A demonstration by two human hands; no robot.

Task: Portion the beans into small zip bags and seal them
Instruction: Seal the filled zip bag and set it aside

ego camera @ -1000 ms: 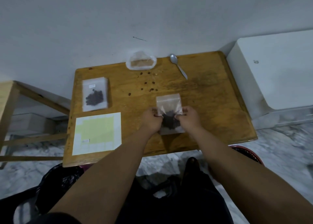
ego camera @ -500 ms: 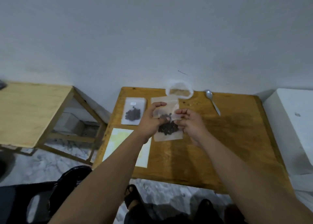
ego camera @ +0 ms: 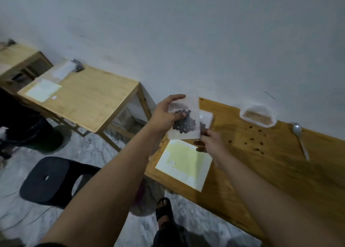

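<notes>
Nearest: a black stool on the marble floor and a sandalled foot. Mid-field, over the left end of the worktop and a yellow label sheet: right hand, fingers loosely curled at the lower right corner of the zip bag, pinch or mere touch not discernible; left hand gripping that bag upright, thumb across its front, dark beans gathered low inside. Beyond: a second bag lying flat, loose beans, a spoon, a clear tub at the wall, a second worktop leftward.
</notes>
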